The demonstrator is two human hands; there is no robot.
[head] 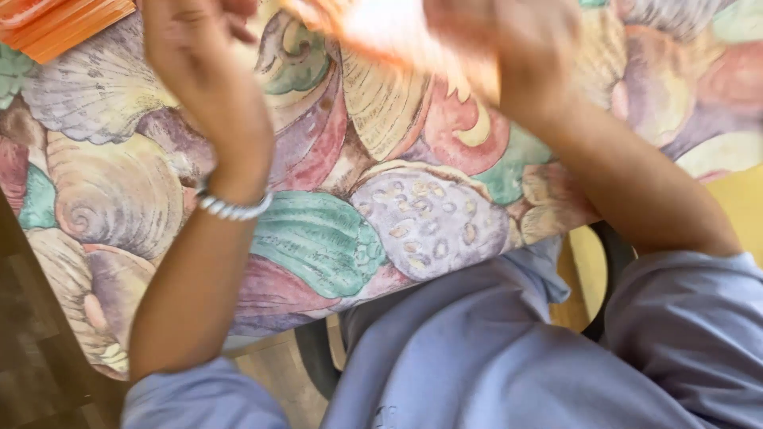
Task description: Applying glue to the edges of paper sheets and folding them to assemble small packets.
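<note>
My left hand [203, 67] is raised over the table at the upper left, wearing a silver beaded bracelet [233, 208] on the wrist; its fingers run out of the top of the view. My right hand [509, 48] is at the top centre-right, blurred. Between the two hands is a pale orange-white blurred thing [389, 32] that both seem to touch; what it is cannot be made out. My lilac sleeves and top [493, 349] fill the bottom of the view.
A tablecloth printed with large seashells [381, 214] covers the table. An orange ribbed object [63, 24] lies at the top left corner. Dark wooden floor [32, 349] shows at the lower left, and a yellow chair seat [739, 206] at the right.
</note>
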